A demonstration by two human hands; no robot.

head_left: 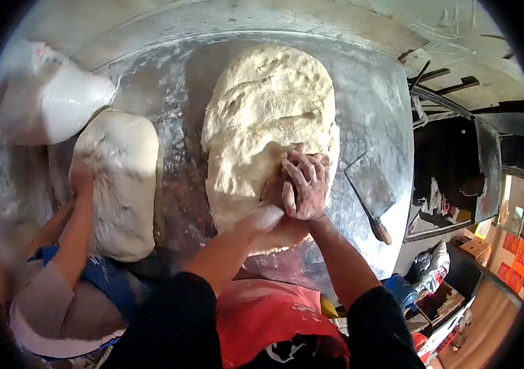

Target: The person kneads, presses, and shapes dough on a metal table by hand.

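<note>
At the bottom of the frame is a red apron [262, 313]. Just beyond, the hands are stacked together: the right hand [306, 184], fingers spread, covers the left hand [273, 187], whose fingers are too hidden to read. They rest on the big dough slab [268, 111], centre of the tabletop [375, 111]. Lopsided pressure could tear it or spread it rightward onto the wooden-handled tool [381, 231]. Farther, upper left, sits a white bag [56, 101].

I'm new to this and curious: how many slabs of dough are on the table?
2: the larger slab under the person's left hand and right hand, and the smaller slab to its left, with a co-worker's hand on it. Whatever the white bag holds is hidden.
</note>
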